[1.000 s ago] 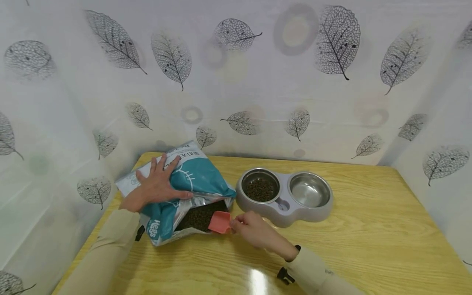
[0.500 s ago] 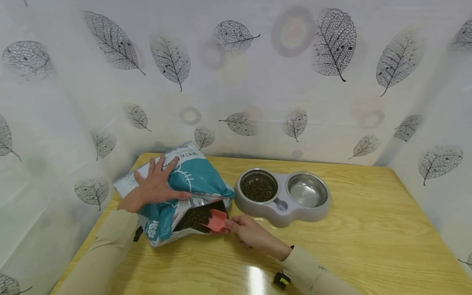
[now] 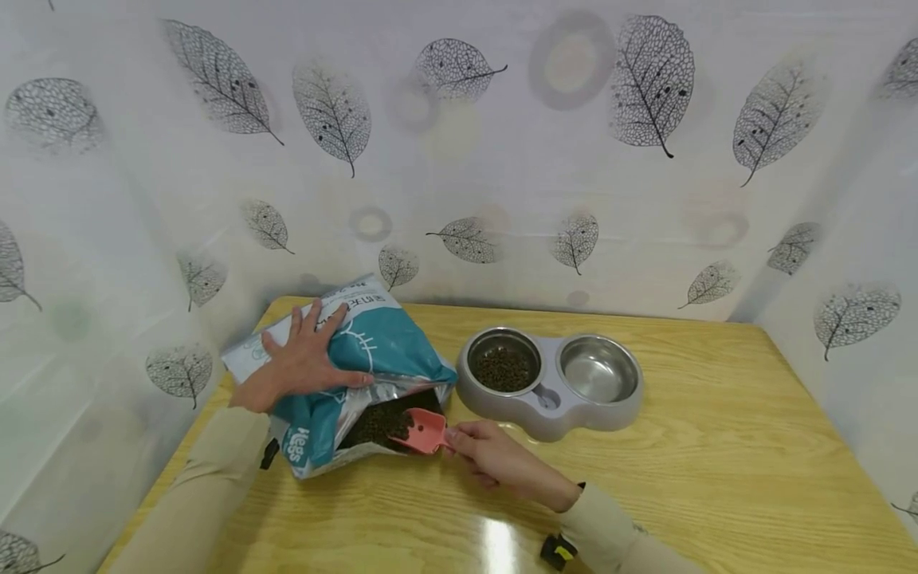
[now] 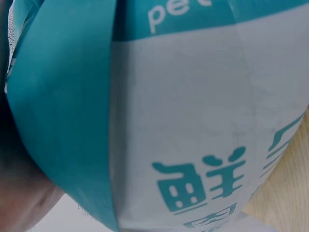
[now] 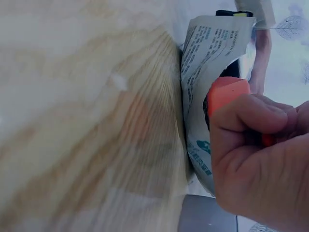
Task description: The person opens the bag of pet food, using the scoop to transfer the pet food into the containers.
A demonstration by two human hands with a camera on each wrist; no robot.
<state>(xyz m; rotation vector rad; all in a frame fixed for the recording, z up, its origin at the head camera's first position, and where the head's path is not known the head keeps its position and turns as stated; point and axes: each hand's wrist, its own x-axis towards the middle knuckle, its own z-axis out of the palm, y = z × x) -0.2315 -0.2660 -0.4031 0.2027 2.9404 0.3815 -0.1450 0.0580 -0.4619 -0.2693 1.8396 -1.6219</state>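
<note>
Grips the coral-pink scoop (image 3: 429, 432) by its handle in the right hand (image 3: 498, 461), with thumb and fingers clamped round it, just right of the mouth of the teal and white bag (image 3: 394, 343). Rests the scoop's blade in the bag's mouth, with its tip at the brown kibble (image 3: 374, 422) and some pieces lying on it. Presses the left hand (image 3: 304, 363) on top of the bag, fingers spread apart and thumb stretched out. Has a grey bowl stand (image 3: 570, 418) just right of the bag; cannot tell if touching it. Shows kibble in the metal bowl (image 3: 495, 340) nearer the bag, and shiny metal inside the farther bowl (image 3: 601, 373). Wears beige sleeves (image 3: 222, 466) in front of the bag. Has a wood-grain bench (image 3: 717, 446) beneath the bag, and a leaf-printed curtain (image 3: 516, 187) behind it.
</note>
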